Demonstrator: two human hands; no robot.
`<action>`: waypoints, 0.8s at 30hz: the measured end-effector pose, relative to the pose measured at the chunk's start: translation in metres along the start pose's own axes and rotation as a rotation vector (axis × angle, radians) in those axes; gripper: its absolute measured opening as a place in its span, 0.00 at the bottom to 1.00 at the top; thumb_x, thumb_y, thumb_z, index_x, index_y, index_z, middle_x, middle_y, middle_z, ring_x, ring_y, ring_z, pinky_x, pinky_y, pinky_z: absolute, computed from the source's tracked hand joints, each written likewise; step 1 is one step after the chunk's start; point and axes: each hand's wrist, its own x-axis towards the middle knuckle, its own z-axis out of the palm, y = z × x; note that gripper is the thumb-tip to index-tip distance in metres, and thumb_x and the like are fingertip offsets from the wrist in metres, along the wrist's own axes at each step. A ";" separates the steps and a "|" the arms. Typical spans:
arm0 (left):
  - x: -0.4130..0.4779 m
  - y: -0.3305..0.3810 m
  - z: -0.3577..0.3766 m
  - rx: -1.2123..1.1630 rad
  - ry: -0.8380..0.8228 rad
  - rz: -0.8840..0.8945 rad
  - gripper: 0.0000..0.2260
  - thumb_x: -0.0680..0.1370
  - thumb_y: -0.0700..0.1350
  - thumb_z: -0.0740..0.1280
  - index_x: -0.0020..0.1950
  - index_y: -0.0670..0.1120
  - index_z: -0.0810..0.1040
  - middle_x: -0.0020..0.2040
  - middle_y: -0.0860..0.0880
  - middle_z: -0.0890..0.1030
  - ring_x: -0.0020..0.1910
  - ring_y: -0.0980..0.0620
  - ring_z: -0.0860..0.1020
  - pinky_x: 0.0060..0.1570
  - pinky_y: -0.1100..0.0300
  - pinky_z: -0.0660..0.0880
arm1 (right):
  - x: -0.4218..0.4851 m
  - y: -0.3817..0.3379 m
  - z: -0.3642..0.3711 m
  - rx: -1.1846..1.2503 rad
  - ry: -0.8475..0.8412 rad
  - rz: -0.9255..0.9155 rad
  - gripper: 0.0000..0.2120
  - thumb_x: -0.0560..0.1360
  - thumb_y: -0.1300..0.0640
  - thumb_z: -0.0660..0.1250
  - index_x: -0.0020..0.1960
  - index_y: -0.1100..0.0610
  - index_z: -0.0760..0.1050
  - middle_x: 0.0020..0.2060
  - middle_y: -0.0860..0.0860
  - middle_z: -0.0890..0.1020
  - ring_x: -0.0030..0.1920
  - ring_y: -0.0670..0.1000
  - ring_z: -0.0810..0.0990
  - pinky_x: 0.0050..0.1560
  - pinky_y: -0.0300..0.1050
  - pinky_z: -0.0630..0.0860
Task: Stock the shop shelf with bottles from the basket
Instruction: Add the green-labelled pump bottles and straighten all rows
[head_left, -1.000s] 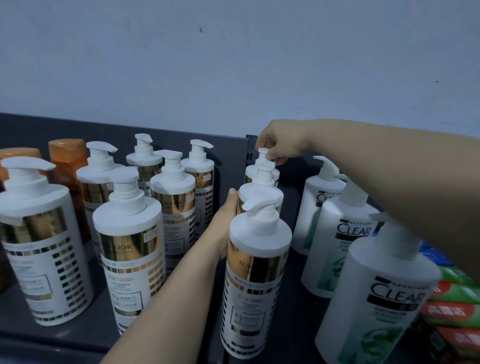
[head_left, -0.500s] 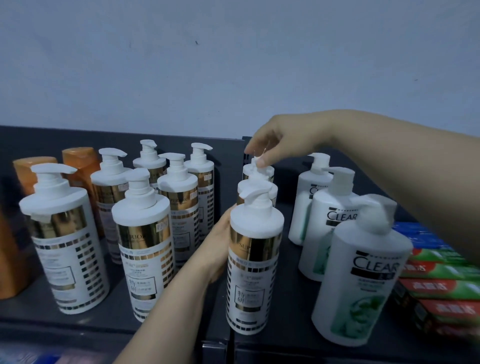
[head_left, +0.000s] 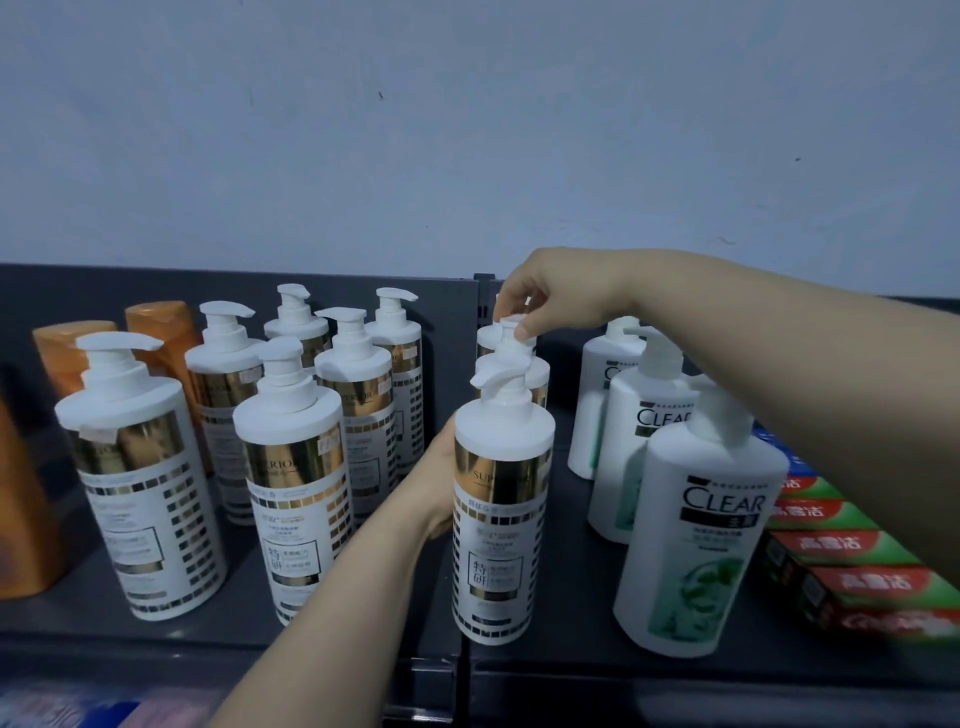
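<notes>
Three white pump bottles with gold bands stand in a column on the dark shelf (head_left: 566, 597). The front bottle (head_left: 498, 519) is upright near the shelf edge. My right hand (head_left: 550, 296) reaches in from the right and pinches the pump head of the middle bottle (head_left: 537, 371) with its fingertips. My left hand (head_left: 439, 483) comes up from below and lies against the left side of the column, level with the front bottle's gold band. Its fingers are hidden behind that bottle. The basket is not in view.
Several matching white and gold bottles (head_left: 296, 467) stand to the left, with orange bottles (head_left: 156, 332) behind them. Three white CLEAR pump bottles (head_left: 701, 519) stand in a column to the right. Red and green toothpaste boxes (head_left: 841, 545) lie at the far right.
My right hand has gone from covering the pump head to pinching it with the fingertips. The view has drawn back from the shelf. My left hand stays at the column's left side.
</notes>
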 end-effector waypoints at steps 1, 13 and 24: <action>0.000 0.002 0.001 0.015 0.018 0.014 0.27 0.60 0.50 0.72 0.45 0.31 0.69 0.35 0.40 0.72 0.32 0.57 0.73 0.37 0.63 0.70 | 0.000 0.001 0.000 0.001 0.007 0.003 0.11 0.74 0.57 0.69 0.56 0.50 0.78 0.48 0.38 0.78 0.50 0.45 0.76 0.57 0.45 0.72; -0.069 -0.003 -0.005 0.118 0.172 0.272 0.29 0.77 0.65 0.56 0.72 0.50 0.68 0.65 0.55 0.77 0.65 0.58 0.74 0.65 0.54 0.71 | -0.062 -0.043 -0.013 0.264 0.175 -0.127 0.14 0.78 0.50 0.64 0.63 0.49 0.76 0.51 0.39 0.80 0.51 0.39 0.77 0.41 0.20 0.67; -0.086 -0.016 0.010 0.198 -0.021 0.245 0.26 0.70 0.41 0.74 0.66 0.44 0.70 0.58 0.50 0.82 0.57 0.53 0.80 0.52 0.63 0.76 | -0.082 -0.047 0.010 0.175 0.008 -0.126 0.13 0.73 0.58 0.71 0.56 0.49 0.80 0.42 0.33 0.82 0.40 0.41 0.82 0.48 0.40 0.77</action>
